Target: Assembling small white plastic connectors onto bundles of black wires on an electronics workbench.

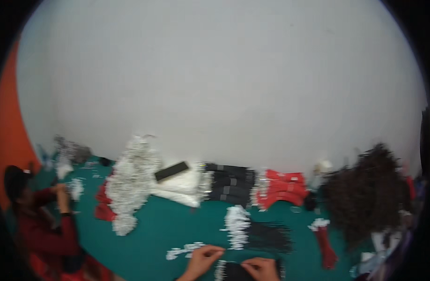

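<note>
My left hand (205,259) is closed in a pinch near the front edge of the green table; what its fingertips hold is too small and blurred to name. To its right, my right hand (262,268) pinches what looks like a thin strand (233,262). Under and between the hands lies a bundle of black cords (236,272) with white ends, partly hidden by my right hand. Just beyond is a loose spread of black cords (270,236), their white ends (237,227) pointing left. Small white pieces (184,251) lie scattered beside my left hand.
Along the back of the green table (144,248) sit a white heap (133,180), clear plastic bags (180,189), banded black bundles (231,185), red bundles (283,187) and a big dark brown pile (365,196). A dark red bundle (325,246) lies right. Another person (44,225) works at left.
</note>
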A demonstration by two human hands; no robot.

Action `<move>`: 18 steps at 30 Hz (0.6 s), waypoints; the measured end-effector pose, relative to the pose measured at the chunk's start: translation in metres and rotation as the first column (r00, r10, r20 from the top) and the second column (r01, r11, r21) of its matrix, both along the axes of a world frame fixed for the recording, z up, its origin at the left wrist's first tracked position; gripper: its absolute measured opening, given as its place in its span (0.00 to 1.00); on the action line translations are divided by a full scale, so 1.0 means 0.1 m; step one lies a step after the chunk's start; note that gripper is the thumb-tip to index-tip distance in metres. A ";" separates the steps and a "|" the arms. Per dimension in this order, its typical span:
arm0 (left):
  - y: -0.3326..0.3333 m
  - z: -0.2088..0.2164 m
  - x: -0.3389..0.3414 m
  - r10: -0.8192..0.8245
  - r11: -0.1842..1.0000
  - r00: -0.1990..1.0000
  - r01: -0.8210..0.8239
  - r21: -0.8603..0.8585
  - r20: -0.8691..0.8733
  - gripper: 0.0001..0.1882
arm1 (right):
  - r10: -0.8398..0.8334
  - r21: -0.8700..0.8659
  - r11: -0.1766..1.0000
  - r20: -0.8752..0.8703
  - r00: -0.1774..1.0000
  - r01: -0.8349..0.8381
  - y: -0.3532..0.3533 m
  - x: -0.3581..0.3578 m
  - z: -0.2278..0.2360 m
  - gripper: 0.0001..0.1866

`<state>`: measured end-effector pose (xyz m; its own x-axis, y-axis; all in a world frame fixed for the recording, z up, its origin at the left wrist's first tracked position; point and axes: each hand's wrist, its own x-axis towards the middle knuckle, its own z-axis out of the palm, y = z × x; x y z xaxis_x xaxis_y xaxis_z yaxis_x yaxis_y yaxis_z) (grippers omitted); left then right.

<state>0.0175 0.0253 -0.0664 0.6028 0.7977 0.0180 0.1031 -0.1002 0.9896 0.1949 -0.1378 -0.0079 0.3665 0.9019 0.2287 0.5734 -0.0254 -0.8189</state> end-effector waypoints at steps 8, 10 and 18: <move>0.15 -0.03 0.03 0.053 0.999 0.993 -0.054 0.001 0.103 0.05 | -0.015 -0.084 0.996 -0.015 1.000 0.014 0.11 -0.11 -0.05 0.07; 0.17 -0.02 0.06 0.054 0.999 0.993 -0.053 -0.011 0.103 0.05 | 0.039 0.066 0.997 0.014 0.999 -0.040 0.13 -0.03 -0.22 0.06; 0.14 -0.02 0.10 0.075 0.947 0.965 0.010 -0.321 0.251 0.07 | 0.030 0.116 0.993 -0.042 0.999 -0.025 0.10 0.08 -0.27 0.06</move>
<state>0.0279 0.0394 -0.0684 0.5847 0.8064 -0.0886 -0.1603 0.2219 0.9618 0.2028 -0.1274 -0.0353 0.3537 0.8802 0.3164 0.5366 0.0862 -0.8395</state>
